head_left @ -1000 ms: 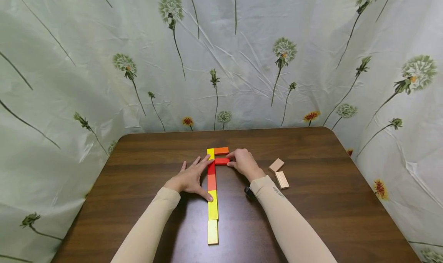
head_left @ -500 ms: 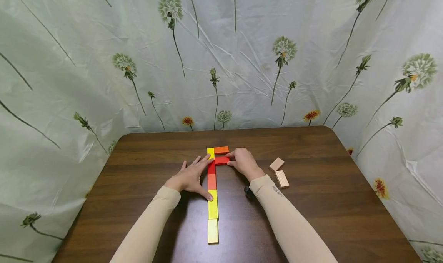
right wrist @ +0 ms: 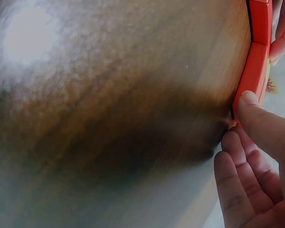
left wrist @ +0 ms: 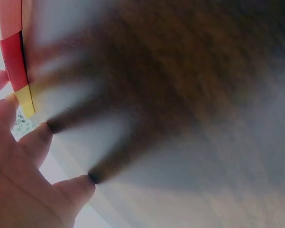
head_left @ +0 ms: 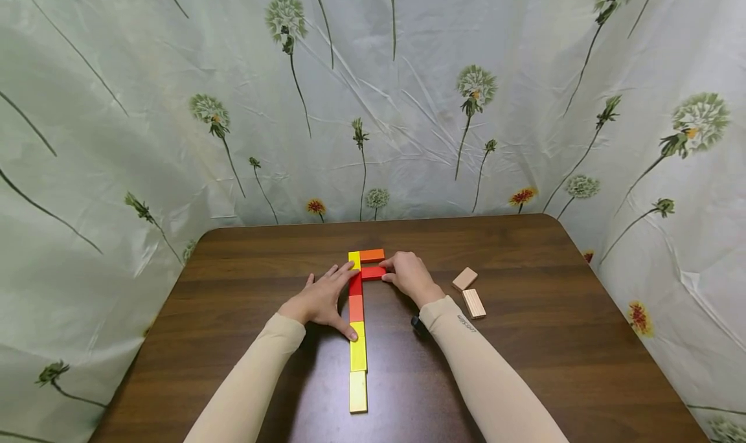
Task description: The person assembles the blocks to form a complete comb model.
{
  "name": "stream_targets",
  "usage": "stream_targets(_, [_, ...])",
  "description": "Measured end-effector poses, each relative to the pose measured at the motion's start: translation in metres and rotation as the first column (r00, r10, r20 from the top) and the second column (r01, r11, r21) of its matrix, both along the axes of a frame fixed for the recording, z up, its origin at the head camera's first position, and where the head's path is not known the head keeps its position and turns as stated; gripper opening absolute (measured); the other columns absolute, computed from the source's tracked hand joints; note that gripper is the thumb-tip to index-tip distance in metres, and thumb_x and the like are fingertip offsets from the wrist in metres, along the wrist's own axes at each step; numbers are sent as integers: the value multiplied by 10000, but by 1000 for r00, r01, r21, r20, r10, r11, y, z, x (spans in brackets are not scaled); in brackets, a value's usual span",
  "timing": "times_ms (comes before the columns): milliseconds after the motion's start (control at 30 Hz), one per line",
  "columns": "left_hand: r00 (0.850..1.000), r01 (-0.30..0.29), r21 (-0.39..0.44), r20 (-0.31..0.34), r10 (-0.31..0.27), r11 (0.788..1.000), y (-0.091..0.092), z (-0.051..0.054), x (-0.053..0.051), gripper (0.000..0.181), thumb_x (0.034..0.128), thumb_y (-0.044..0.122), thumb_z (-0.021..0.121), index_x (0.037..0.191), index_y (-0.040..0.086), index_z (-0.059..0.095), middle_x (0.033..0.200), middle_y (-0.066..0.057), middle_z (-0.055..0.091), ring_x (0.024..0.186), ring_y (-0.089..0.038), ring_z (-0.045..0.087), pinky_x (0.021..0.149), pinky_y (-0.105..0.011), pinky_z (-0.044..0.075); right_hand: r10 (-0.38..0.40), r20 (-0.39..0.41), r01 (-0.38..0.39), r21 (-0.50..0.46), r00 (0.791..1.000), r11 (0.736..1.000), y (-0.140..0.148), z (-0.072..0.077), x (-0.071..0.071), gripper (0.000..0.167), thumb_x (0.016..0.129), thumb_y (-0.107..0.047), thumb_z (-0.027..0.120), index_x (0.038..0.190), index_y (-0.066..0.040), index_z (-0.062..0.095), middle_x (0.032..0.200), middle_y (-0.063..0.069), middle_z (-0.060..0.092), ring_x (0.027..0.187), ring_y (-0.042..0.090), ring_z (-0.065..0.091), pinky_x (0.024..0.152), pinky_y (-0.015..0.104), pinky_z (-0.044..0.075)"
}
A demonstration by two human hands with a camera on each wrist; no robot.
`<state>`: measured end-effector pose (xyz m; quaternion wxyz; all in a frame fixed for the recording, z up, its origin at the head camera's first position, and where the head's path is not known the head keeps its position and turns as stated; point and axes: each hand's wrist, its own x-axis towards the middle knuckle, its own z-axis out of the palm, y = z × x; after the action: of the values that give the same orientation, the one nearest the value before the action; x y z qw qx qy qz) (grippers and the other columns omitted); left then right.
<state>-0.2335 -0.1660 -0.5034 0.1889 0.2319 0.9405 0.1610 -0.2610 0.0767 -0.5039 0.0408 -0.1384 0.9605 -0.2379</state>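
Note:
A column of flat wooden blocks runs down the table: a yellow block [head_left: 354,258], a red block [head_left: 355,285], a salmon block [head_left: 356,309], a longer yellow stretch [head_left: 358,352] and a pale yellow block [head_left: 358,392]. My left hand [head_left: 320,299] lies with fingers spread along the column's left side, index finger near the top blocks and thumb on the yellow stretch. With thumb and fingers my right hand [head_left: 409,276] pinches the outer end of a second red block [head_left: 372,273], which stands out sideways from the column. Above it, an orange block [head_left: 372,255] adjoins the top yellow one.
Two plain wood blocks [head_left: 465,279] [head_left: 474,304] lie to the right of my right hand. Behind the brown table [head_left: 262,236] hangs a pale curtain [head_left: 419,106] with a flower print.

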Motion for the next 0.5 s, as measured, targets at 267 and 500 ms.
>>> stream_targets(267, [1000, 17, -11, 5, -17, 1000, 2, 5, 1, 1361, 620, 689, 963, 1719, 303, 258, 1834, -25, 116, 1681, -442, 124, 1220, -859, 106, 1, -7, -1, 13, 1000, 1000, -1, 0, 0, 348, 966, -207, 816, 1309, -150, 795, 1248, 73, 805, 1118, 263, 752, 1023, 424, 609])
stream_targets(500, [1000, 28, -36, -9, -28, 999, 2, 6, 1, 1349, 626, 706, 956, 1718, 324, 262, 1836, -6, 96, 1681, -440, 127, 1224, -852, 123, 1, -15, -1, 15, 1000, 1000, -1, 1, 1, 338, 967, -208, 816, 1300, -149, 800, 1227, 69, 812, 1111, 258, 761, 1011, 421, 612])
